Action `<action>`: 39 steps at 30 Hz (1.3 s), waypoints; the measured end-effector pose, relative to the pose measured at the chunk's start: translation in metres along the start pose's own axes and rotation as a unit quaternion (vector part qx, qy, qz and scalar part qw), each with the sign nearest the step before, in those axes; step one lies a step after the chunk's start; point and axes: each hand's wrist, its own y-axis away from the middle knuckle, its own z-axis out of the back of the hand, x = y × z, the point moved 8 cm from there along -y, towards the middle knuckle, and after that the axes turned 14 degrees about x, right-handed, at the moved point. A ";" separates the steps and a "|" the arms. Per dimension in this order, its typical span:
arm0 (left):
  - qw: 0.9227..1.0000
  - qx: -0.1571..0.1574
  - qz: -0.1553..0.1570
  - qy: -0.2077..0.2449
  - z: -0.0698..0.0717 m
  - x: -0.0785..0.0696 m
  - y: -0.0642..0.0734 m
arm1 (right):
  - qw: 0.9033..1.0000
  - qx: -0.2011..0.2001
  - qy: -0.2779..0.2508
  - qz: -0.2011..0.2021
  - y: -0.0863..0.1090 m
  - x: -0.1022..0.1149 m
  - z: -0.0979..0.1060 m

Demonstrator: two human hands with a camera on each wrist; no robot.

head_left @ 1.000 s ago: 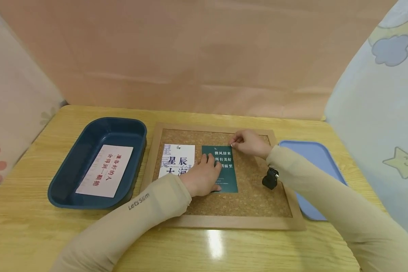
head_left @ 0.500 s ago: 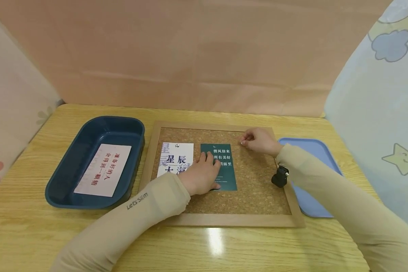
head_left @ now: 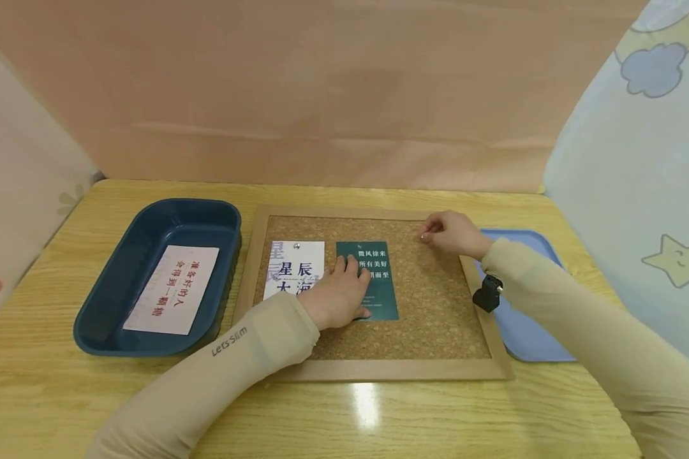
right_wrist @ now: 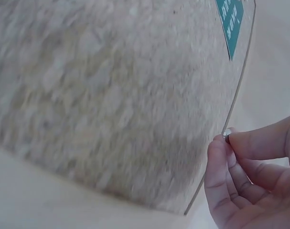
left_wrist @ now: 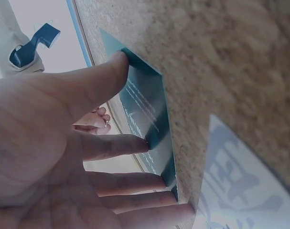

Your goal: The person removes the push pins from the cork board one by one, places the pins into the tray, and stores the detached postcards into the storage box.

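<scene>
My left hand [head_left: 334, 294] rests with spread, fairly straight fingers on a dark green card [head_left: 386, 303] with white lettering. The card lies on a wood-framed corkboard [head_left: 436, 325]. Above the board's upper right part, my right hand [head_left: 452, 233] pinches a small shiny thumbtack [right_wrist: 226, 135] between thumb and fingertips. The right wrist view has the tack near the frame edge; whether it touches the board I cannot tell. Left of the green card lies a white card [head_left: 298, 260] with purple and blue lettering, a silvery tack [head_left: 296, 246] at its top. My left hand partly covers both cards.
A deep dark blue bin [head_left: 92, 319] holding a pinkish-white card [head_left: 172, 290] with red lettering stands left of the board. A light blue tray [head_left: 536, 338] lies to the right, partly under my right forearm. All are on a wooden table [head_left: 298, 421].
My right hand has moved right, away from the green card's top right corner, still pinching the thumbtack. My left hand has stayed on the green card.
</scene>
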 end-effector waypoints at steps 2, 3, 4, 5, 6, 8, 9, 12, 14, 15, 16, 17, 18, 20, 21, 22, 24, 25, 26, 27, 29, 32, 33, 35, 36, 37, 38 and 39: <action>1.000 -0.001 0.000 0.001 0.000 0.000 0.000 | 1.000 0.005 -0.003 -0.007 0.003 -0.004 0.003; 1.000 -0.001 0.001 0.001 0.000 0.000 0.000 | 1.000 0.007 -0.004 -0.010 0.004 -0.006 0.004; 1.000 -0.001 0.001 0.000 0.001 0.000 0.000 | 1.000 0.009 -0.005 -0.013 0.005 -0.008 0.006; 1.000 -0.001 0.001 -0.001 0.001 0.000 0.000 | 1.000 0.010 -0.002 -0.015 0.007 -0.010 0.007; 1.000 -0.002 0.000 -0.002 0.001 0.000 0.000 | 1.000 0.009 0.003 -0.017 0.008 -0.012 0.009; 1.000 -0.003 -0.001 -0.002 0.001 0.000 0.000 | 1.000 0.008 0.005 -0.022 0.010 -0.016 0.012; 1.000 -0.003 -0.002 -0.003 0.001 0.000 0.000 | 1.000 0.006 0.007 -0.024 0.011 -0.018 0.013; 1.000 -0.006 -0.002 0.002 0.001 0.002 0.001 | 1.000 0.002 0.011 -0.024 0.011 -0.022 0.016; 1.000 -0.007 -0.002 0.005 0.001 0.003 0.001 | 1.000 -0.003 0.015 -0.025 0.011 -0.025 0.017; 1.000 -0.008 -0.002 0.006 0.000 0.004 0.001 | 1.000 -0.005 0.016 -0.027 0.011 -0.027 0.018; 1.000 -0.008 -0.001 0.007 0.000 0.004 0.002 | 0.999 -0.005 0.017 -0.028 0.012 -0.030 0.018; 1.000 -0.009 -0.002 0.007 0.000 0.004 0.002 | 0.999 -0.006 0.018 -0.031 0.012 -0.033 0.019; 1.000 -0.009 -0.002 0.006 -0.001 0.004 0.002 | 0.999 -0.006 0.019 -0.033 0.014 -0.036 0.019; 1.000 -0.009 -0.003 0.006 -0.001 0.003 0.003 | 0.999 -0.003 0.017 -0.036 0.016 -0.042 0.020; 1.000 -0.010 -0.003 0.005 -0.001 0.002 0.003 | 0.999 0.000 0.017 -0.037 0.018 -0.044 0.020; 1.000 -0.011 -0.004 0.004 -0.001 0.002 0.004 | 0.999 0.001 0.018 -0.038 0.019 -0.046 0.020; 1.000 -0.013 -0.006 0.003 -0.001 0.002 0.004 | 0.999 0.003 0.021 -0.041 0.022 -0.050 0.021; 1.000 -0.014 -0.007 0.003 0.000 0.002 0.004 | 0.999 0.002 0.022 -0.044 0.023 -0.053 0.022; 1.000 -0.015 -0.007 0.002 0.000 0.001 0.004 | 0.999 -0.001 0.024 -0.046 0.024 -0.055 0.022; 1.000 -0.016 -0.008 0.001 0.000 0.001 0.004 | 0.998 -0.002 0.024 -0.050 0.025 -0.057 0.023; 1.000 -0.018 -0.008 -0.001 0.000 0.001 0.004 | 0.998 -0.003 0.019 -0.057 0.027 -0.062 0.024; 1.000 -0.019 -0.010 -0.002 0.001 0.000 0.003 | 0.998 -0.006 0.012 -0.066 0.029 -0.068 0.024; 1.000 -0.019 -0.010 -0.003 0.001 0.000 0.003 | 0.998 -0.006 0.009 -0.067 0.030 -0.070 0.024; 1.000 -0.018 -0.011 -0.003 0.001 0.000 0.003 | 0.998 -0.011 0.010 -0.068 0.032 -0.072 0.025; 1.000 -0.017 -0.012 -0.003 0.001 0.000 0.003 | 0.997 -0.013 0.013 -0.069 0.033 -0.074 0.026; 1.000 -0.017 -0.012 -0.003 0.001 -0.001 0.002 | 0.997 -0.014 0.014 -0.070 0.034 -0.075 0.026; 1.000 -0.017 -0.013 -0.003 0.001 -0.001 0.002 | 0.997 -0.014 0.014 -0.070 0.036 -0.076 0.026; 1.000 -0.017 -0.013 -0.003 0.001 -0.001 0.002 | 0.997 -0.015 0.014 -0.072 0.037 -0.078 0.026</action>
